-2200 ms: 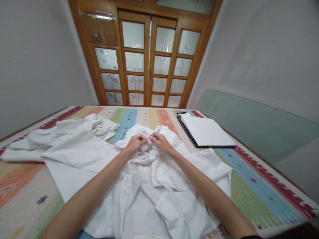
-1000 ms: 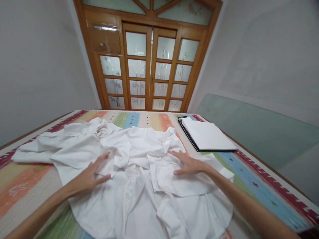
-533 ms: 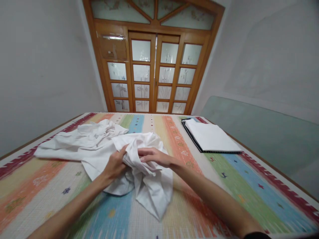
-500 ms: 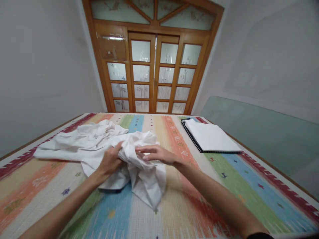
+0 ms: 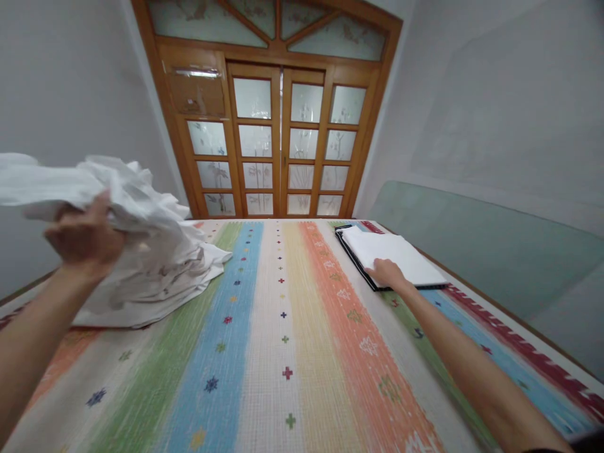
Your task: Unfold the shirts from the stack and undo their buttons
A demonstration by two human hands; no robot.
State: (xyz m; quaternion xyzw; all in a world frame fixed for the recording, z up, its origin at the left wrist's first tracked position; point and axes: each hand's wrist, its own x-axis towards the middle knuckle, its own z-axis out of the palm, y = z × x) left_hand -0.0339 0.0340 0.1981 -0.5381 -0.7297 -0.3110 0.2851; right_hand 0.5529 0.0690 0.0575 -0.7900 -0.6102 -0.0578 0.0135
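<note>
On the left, a crumpled white cloth (image 5: 155,264) is partly raised, and its lower folds rest on the striped bed cover. My left hand (image 5: 87,236) is closed around its bunched upper part, slightly blurred. A neatly folded white cloth (image 5: 408,255) lies flat at the right, on top of something dark-edged (image 5: 361,267). My right hand (image 5: 387,274) is at the near left edge of this folded cloth, fingers bent together on it. Some of the right fingertips are hidden.
The striped, patterned bed cover (image 5: 264,377) spreads between my arms. A pale green panel (image 5: 472,233) runs along the right wall. Wooden doors with glass panes (image 5: 283,145) stand beyond the far edge, and a grey wall is on the left.
The crumpled cloth has moved from the middle to the left, lifted by my left hand. My right hand has let go of it and moved right onto the folded cloth.
</note>
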